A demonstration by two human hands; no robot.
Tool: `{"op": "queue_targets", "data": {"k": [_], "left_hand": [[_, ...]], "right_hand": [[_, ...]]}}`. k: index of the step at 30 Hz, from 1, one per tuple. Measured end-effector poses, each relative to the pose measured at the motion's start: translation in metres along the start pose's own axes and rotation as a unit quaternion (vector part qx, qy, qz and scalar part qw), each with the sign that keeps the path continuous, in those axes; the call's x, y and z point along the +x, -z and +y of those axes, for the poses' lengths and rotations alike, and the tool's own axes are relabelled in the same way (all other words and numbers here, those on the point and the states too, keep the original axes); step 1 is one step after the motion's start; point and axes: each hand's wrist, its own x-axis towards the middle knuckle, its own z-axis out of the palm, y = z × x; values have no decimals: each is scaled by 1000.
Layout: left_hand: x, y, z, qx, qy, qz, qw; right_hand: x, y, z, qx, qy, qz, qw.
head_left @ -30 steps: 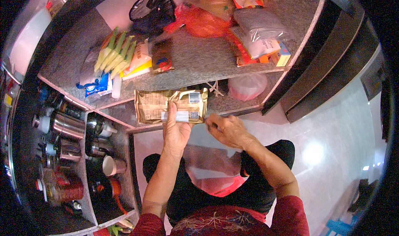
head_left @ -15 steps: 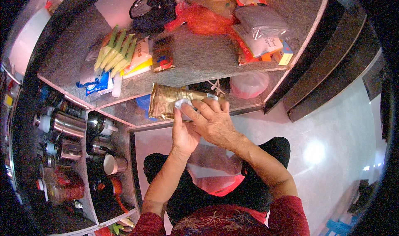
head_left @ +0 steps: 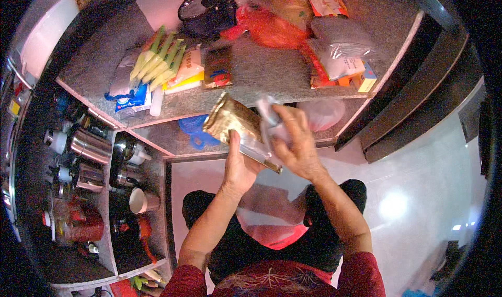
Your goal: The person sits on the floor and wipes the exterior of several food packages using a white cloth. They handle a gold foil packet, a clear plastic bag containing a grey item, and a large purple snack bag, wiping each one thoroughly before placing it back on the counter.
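A flat gold foil packet (head_left: pixel 236 120) is tilted in front of the shelf edge, above my knees. My left hand (head_left: pixel 241 166) grips it from below, with the thumb pressed on its face and the other fingers hidden behind. Just to the right, my right hand (head_left: pixel 298 148) is closed around a crumpled white cloth or tissue (head_left: pixel 272 122), somewhat smeared by motion. The cloth is beside the packet's right side; whether they touch I cannot tell.
On the stone shelf (head_left: pixel 261 62) lie green-and-yellow packets (head_left: pixel 159 59), a black bag (head_left: pixel 207 12), a red plastic bag (head_left: pixel 277 29) and clear bags (head_left: pixel 342 41). Blue plastic (head_left: pixel 198 132) sits on the lower shelf. Steel pots (head_left: pixel 90 146) and a cup (head_left: pixel 144 200) fill the left compartments.
My right hand has lifted off the packet and moved right with the white cloth. The packet has tipped, its right end lower. The shelf appears shifted slightly right in view.
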Motion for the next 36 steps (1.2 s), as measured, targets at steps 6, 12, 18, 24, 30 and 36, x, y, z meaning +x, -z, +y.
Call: {"op": "queue_targets", "data": {"k": [6,12,18,24,30,36], "left_hand": [[-5,-11,-4,-103,-23,25,994],[0,20,19,-58,-31,-19,998],[4,31,6,156,-143,43,976],[2,26,-36,172,-90,13,981],[2,23,-32,228,-121,-3,966],[-4,15,-3,234,-119,-32,964]], "right_hand": [[-3,-37,-9,-158,180,-109,965],[-19,-12,2,-123,169,-238,949],[-11,30,16,24,17,-245,969],[5,-6,-6,-32,64,16,997],[1,-33,0,-168,71,36,983],[-9,-10,28,50,-106,-61,991]]}}
